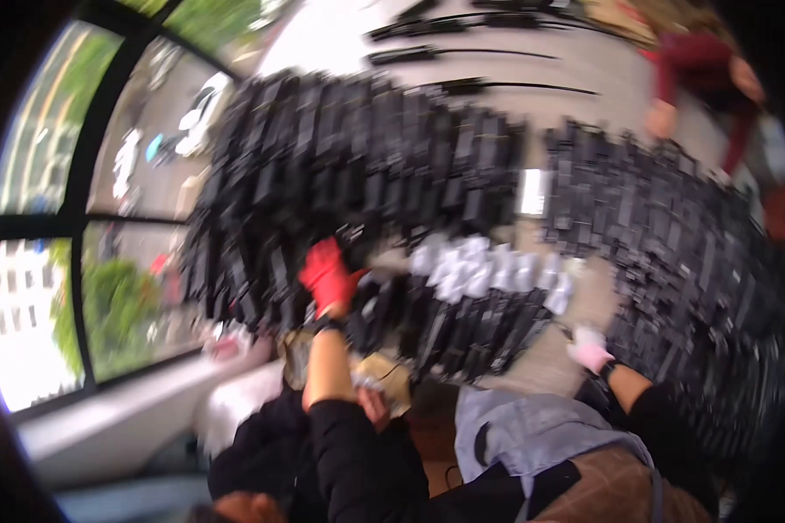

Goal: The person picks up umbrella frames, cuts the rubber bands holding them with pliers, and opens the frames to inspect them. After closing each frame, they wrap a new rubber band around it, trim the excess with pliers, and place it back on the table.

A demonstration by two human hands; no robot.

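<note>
My left hand (327, 275), in a red glove, reaches over a bank of long black pieces (279, 270). Its thumb stands apart from the fingers, and nothing shows in it, though motion blurs the picture. To its right lies a row of black pieces (458, 336) with white wrapping (471, 266) at their far ends. My right hand (590, 350), in a pale pink and white glove, is low on the right, beside another bank of black pieces (672, 261). Its fingers are too smeared to tell whether they grip anything.
A person in black (262, 444) is close by on my left, with a bare hand (375, 408) near brown paper (388, 379). Another person in dark red (685, 78) bends over the far right bank. Long thin black rods (523, 87) lie beyond. A window (113, 288) borders the left.
</note>
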